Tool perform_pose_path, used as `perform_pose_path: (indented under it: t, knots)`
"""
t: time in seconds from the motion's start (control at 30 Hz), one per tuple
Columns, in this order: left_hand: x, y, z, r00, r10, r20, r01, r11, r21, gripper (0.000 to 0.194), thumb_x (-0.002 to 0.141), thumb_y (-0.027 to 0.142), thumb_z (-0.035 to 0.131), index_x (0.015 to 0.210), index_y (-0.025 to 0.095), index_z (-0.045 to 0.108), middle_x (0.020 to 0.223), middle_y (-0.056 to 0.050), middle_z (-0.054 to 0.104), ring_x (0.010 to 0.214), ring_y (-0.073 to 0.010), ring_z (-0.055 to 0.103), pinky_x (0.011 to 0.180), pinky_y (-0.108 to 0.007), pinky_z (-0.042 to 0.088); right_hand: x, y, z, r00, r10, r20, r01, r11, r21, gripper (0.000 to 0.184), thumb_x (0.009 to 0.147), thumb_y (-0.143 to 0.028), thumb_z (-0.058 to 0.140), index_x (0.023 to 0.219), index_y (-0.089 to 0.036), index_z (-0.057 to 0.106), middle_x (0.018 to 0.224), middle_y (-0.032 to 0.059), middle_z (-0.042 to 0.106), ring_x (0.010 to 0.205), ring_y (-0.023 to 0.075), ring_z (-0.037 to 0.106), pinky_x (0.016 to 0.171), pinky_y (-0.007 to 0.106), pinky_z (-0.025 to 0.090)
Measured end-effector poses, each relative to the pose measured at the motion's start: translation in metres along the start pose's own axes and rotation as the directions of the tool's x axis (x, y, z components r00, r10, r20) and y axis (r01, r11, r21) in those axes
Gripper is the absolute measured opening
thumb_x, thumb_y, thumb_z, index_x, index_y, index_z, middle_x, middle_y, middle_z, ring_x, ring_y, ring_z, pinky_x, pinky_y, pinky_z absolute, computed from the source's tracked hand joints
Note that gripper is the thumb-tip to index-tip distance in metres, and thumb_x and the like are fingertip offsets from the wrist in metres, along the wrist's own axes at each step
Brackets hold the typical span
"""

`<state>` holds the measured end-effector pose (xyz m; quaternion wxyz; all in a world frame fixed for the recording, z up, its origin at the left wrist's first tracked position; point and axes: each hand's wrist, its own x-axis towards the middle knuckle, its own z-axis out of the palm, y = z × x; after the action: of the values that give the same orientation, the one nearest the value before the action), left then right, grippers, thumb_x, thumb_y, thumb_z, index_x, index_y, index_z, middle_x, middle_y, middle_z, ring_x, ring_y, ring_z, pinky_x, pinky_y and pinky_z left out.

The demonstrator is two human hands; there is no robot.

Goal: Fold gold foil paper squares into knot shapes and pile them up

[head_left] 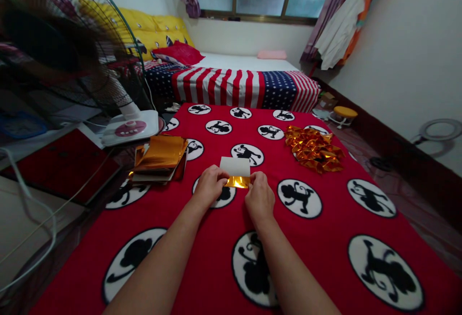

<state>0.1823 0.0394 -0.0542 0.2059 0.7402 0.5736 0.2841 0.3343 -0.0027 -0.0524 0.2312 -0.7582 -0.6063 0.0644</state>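
Note:
A sheet of gold foil paper (235,166) lies on the red cloth in front of me, its pale back facing up. Its near edge is turned over, so a shiny gold strip shows there. My left hand (211,185) pinches the left end of that strip. At the right end, my right hand (260,194) grips the strip with fingers closed. To the left sits a stack of flat gold foil sheets (162,153). A heap of folded gold foil pieces (313,149) rests on the cloth to the right.
The red cloth (306,267) bears black monkey figures in white circles. An electric fan (128,122) stands at the left beside a white cable (54,228). Behind is a bed with a striped, starred cover (224,86). A yellow-topped stool (345,111) stands by the right wall.

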Motion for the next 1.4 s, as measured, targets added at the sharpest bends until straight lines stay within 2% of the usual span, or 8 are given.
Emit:
perform_pose_path:
  t: [0.13,0.23,0.47,0.8,1.07,1.23,1.3,1.4]
  knots:
    - [-0.004,0.013,0.007,0.996,-0.013,-0.084,0.031,0.977,0.209,0.027,0.078,0.044,0.067,0.081,0.017,0.067,0.084,-0.007,0.062,0.085,-0.0232,0.058,0.079,-0.035,0.045,-0.002,-0.001,0.001,1.0,-0.021,-0.012,0.021,1.0,-0.012,0.018,0.087,-0.009,0.046,0.102,-0.02,0.048,0.099,0.0038,0.06,0.086,0.018,0.062,0.065,0.028,0.035]
    - [-0.005,0.017,0.012,0.991,-0.047,-0.126,0.081,0.955,0.284,0.035,0.074,0.05,0.069,0.084,0.017,0.065,0.088,-0.009,0.061,0.088,-0.0262,0.057,0.08,-0.037,0.045,-0.002,-0.001,0.002,1.0,-0.021,-0.015,0.021,1.0,-0.011,0.017,0.088,-0.011,0.047,0.102,-0.02,0.048,0.099,0.0039,0.06,0.086,0.0185,0.062,0.065,0.028,0.035]
    - [0.002,0.0,0.002,0.999,-0.042,0.011,0.042,0.999,0.011,0.014,0.069,0.02,0.076,0.08,0.017,0.067,0.082,-0.003,0.062,0.078,-0.0169,0.06,0.073,-0.028,0.048,-0.001,0.0,0.001,1.0,-0.012,-0.01,0.012,1.0,-0.015,0.021,0.086,-0.007,0.046,0.101,-0.021,0.047,0.098,0.003,0.061,0.085,0.0179,0.063,0.064,0.028,0.035]
    - [0.008,-0.018,-0.018,0.983,0.03,0.181,0.015,0.97,-0.242,0.031,0.068,0.002,0.055,0.088,0.017,0.074,0.089,-0.004,0.069,0.084,-0.0159,0.067,0.078,-0.027,0.055,0.001,0.001,-0.002,1.0,0.022,0.017,-0.023,1.0,0.02,0.02,0.085,-0.007,0.048,0.098,-0.021,0.048,0.097,0.0021,0.061,0.084,0.0172,0.063,0.063,0.028,0.034]
    - [0.007,-0.014,-0.018,0.991,0.0,0.137,0.022,0.987,-0.157,0.041,0.067,0.0,0.045,0.087,0.017,0.076,0.087,-0.004,0.071,0.081,-0.0147,0.068,0.076,-0.023,0.054,0.001,0.001,-0.001,1.0,0.016,-0.004,-0.016,0.999,0.03,0.019,0.085,-0.008,0.047,0.098,-0.021,0.049,0.096,0.0021,0.062,0.083,0.0177,0.063,0.062,0.028,0.034]
    - [0.008,-0.006,-0.016,0.991,-0.084,0.102,0.099,0.983,-0.155,0.035,0.077,0.009,0.041,0.077,0.017,0.076,0.082,-0.004,0.071,0.079,-0.015,0.066,0.073,-0.023,0.051,0.001,0.001,0.0,1.0,0.023,0.002,-0.023,0.999,0.037,0.019,0.085,-0.008,0.047,0.098,-0.021,0.05,0.096,0.0027,0.062,0.083,0.0168,0.063,0.063,0.027,0.035]
    - [0.007,-0.003,-0.013,0.995,-0.078,0.059,0.083,0.993,-0.085,0.026,0.082,0.022,0.049,0.074,0.017,0.074,0.079,-0.005,0.068,0.076,-0.0164,0.064,0.071,-0.025,0.05,0.001,0.001,-0.001,1.0,0.027,0.011,-0.027,0.999,0.04,0.019,0.085,-0.007,0.047,0.099,-0.02,0.05,0.096,0.003,0.062,0.084,0.0165,0.063,0.063,0.027,0.035]
    - [0.002,0.001,-0.005,0.999,-0.035,-0.023,0.037,0.997,0.073,0.022,0.07,0.038,0.071,0.075,0.017,0.07,0.079,-0.004,0.064,0.073,-0.0177,0.06,0.067,-0.027,0.046,0.001,0.0,-0.002,0.999,0.037,0.017,-0.038,0.999,0.037,0.018,0.086,-0.008,0.045,0.098,-0.02,0.051,0.097,0.0031,0.063,0.084,0.0168,0.063,0.064,0.027,0.035]
